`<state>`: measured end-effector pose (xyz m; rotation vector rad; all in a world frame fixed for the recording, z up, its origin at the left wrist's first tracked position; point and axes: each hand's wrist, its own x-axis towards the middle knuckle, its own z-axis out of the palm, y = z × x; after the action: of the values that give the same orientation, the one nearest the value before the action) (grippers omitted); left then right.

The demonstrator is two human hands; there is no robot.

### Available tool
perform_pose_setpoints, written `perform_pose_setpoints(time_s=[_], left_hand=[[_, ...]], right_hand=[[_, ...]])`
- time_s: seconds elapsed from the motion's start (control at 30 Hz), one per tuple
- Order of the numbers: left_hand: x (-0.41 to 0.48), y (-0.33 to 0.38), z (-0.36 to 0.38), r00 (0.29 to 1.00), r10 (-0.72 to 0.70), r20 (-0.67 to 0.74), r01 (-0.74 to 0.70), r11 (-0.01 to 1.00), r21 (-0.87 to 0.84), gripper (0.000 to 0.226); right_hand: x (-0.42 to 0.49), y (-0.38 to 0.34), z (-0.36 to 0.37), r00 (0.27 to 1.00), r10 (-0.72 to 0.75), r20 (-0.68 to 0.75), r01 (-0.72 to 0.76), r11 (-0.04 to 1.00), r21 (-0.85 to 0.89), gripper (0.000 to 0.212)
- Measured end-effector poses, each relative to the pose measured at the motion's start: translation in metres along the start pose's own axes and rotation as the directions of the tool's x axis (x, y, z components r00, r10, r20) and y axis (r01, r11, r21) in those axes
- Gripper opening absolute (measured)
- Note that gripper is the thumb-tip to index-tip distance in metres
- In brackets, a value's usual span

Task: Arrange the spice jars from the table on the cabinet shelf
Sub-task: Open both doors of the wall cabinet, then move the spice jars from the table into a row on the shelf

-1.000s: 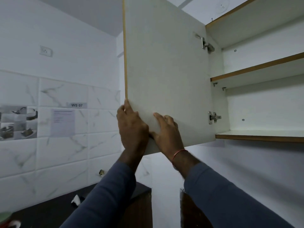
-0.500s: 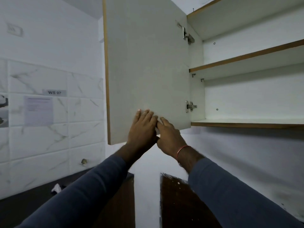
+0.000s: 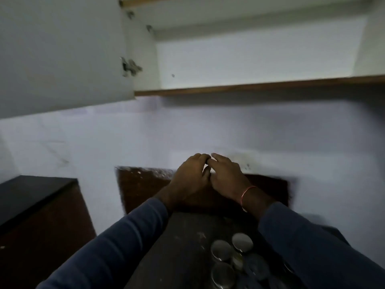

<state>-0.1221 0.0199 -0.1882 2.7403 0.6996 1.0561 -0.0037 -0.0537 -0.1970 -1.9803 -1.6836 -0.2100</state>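
Hovering fingertips-together above the bench point(image 3: 183, 240) — left hand point(image 3: 187, 180), right hand point(image 3: 227, 178), loosely curled, gripping nothing. Clustered near right on it: lidded spice jars point(image 3: 229, 257), contents unreadable — well below the open cabinet shelf point(image 3: 250, 86).

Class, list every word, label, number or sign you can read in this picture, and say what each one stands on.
No text can be read.
The jar lids on the table are blurred and show no label.
The cabinet door, shelf and wall show no writing.
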Motion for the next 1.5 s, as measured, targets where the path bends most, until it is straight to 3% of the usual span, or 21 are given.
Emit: perform_pose_setpoints(time_s=[0.17,0.3,0.37,0.4,0.43,0.47,0.5,0.53,0.57,0.6,0.63,0.7,0.83,1.0,1.13,1.23,1.37,1.5], left_hand=[[-0.038,0.036,0.102,0.973,0.051,0.225,-0.017,0.988,-0.151,0.033],[-0.094,0.049,0.172,0.894,0.001,0.448,0.094,0.977,-0.191,0.042],[-0.122,0.052,0.196,0.844,-0.021,0.536,0.141,0.973,-0.184,0.046],[-0.136,0.054,0.208,0.820,-0.021,0.572,0.157,0.969,-0.189,0.047],[-0.148,0.056,0.216,0.802,-0.018,0.597,0.162,0.969,-0.189,0.046],[-0.158,0.058,0.222,0.790,-0.018,0.612,0.163,0.970,-0.181,0.048],[-0.167,0.060,0.228,0.783,-0.021,0.621,0.163,0.972,-0.172,0.051],[-0.176,0.062,0.234,0.775,-0.029,0.632,0.173,0.970,-0.168,0.055],[-0.183,0.064,0.238,0.769,-0.036,0.639,0.184,0.969,-0.167,0.058],[-0.190,0.066,0.242,0.766,-0.043,0.641,0.196,0.966,-0.170,0.058],[-0.197,0.068,0.245,0.774,-0.043,0.632,0.199,0.964,-0.179,0.056],[-0.208,0.072,0.249,0.791,-0.030,0.611,0.189,0.962,-0.198,0.051],[-0.224,0.072,0.255,0.751,-0.012,0.660,0.153,0.976,-0.156,0.057],[-0.238,0.069,0.259,0.741,-0.023,0.671,0.125,0.987,-0.104,0.042],[-0.240,0.072,0.260,0.773,-0.058,0.632,0.167,0.979,-0.115,0.043],[-0.244,0.072,0.261,0.771,-0.065,0.633,0.176,0.978,-0.114,0.053],[-0.240,0.074,0.259,0.768,-0.116,0.630,0.305,0.931,-0.201,0.052],[-0.233,0.074,0.248,0.783,-0.211,0.585,0.499,0.775,-0.388,0.035]], right_hand=[[-0.085,0.078,0.039,0.971,0.213,0.111,-0.221,0.973,0.068,0.040],[-0.149,0.113,0.087,0.899,0.347,0.267,-0.377,0.924,0.069,0.044],[-0.173,0.121,0.108,0.797,0.555,0.239,-0.582,0.811,0.056,0.036],[-0.184,0.119,0.117,0.700,0.668,0.252,-0.712,0.678,0.182,0.027],[-0.197,0.121,0.127,0.680,0.680,0.276,-0.728,0.580,0.367,0.019],[-0.207,0.124,0.133,0.693,0.656,0.299,-0.716,0.578,0.393,0.020],[-0.217,0.120,0.141,0.697,0.696,0.173,-0.713,0.647,0.270,0.027],[-0.228,0.119,0.141,0.651,0.758,0.041,-0.753,0.636,0.169,0.033],[-0.241,0.124,0.147,0.719,0.688,0.096,-0.695,0.714,0.090,0.030],[-0.245,0.127,0.159,0.832,0.517,0.199,-0.546,0.827,0.133,0.027],[-0.258,0.130,0.161,0.887,0.388,0.250,-0.436,0.882,0.179,0.028],[-0.274,0.139,0.162,0.911,0.309,0.272,-0.362,0.916,0.173,0.030],[-0.301,0.139,0.173,0.923,0.312,0.223,-0.327,0.944,0.034,0.033],[-0.329,0.145,0.176,0.873,0.438,0.212,-0.469,0.874,0.127,0.048],[-0.346,0.150,0.184,0.907,0.364,0.211,-0.389,0.916,0.091,0.063],[-0.347,0.151,0.187,0.900,0.401,0.170,-0.423,0.897,0.126,0.063],[-0.344,0.150,0.192,0.884,0.434,0.175,-0.466,0.853,0.234,0.062],[-0.338,0.149,0.187,0.849,0.504,0.160,-0.526,0.777,0.345,0.061]])
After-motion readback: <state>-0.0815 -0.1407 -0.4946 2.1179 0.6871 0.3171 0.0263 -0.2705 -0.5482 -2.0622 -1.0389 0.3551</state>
